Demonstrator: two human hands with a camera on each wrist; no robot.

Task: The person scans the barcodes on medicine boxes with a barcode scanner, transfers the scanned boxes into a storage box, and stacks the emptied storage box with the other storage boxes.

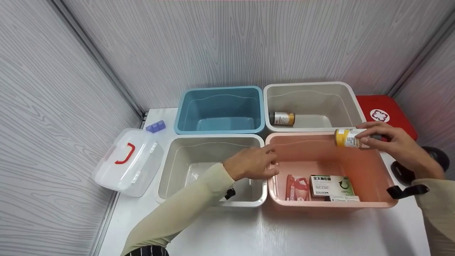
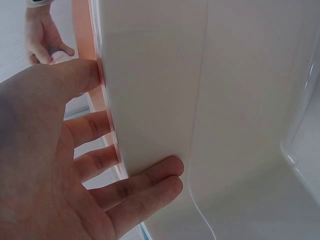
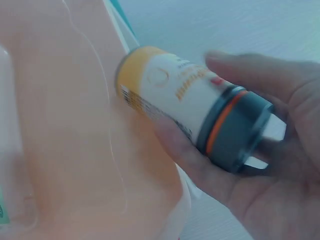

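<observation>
My right hand (image 1: 385, 138) grips a white and yellow pill bottle (image 1: 349, 138) with a dark cap, held on its side above the far right corner of the pink bin (image 1: 334, 205). The right wrist view shows the bottle (image 3: 175, 95) lying in my right hand's fingers (image 3: 190, 155), over the pink bin's wall (image 3: 60, 125). My left hand (image 1: 257, 164) rests over the rim where the front white bin (image 1: 209, 137) meets the pink one. Close up, the left hand's fingers (image 2: 150, 175) lie nearly straight against the white wall (image 2: 225, 100).
The pink bin holds a green and white box (image 1: 330, 185) and a red packet (image 1: 296, 187). A second bottle (image 1: 282, 118) lies in the back beige bin (image 1: 309, 84); a blue bin (image 1: 220, 89) stands beside it. A clear case (image 1: 129, 161) sits left, a red case (image 1: 385, 113) right.
</observation>
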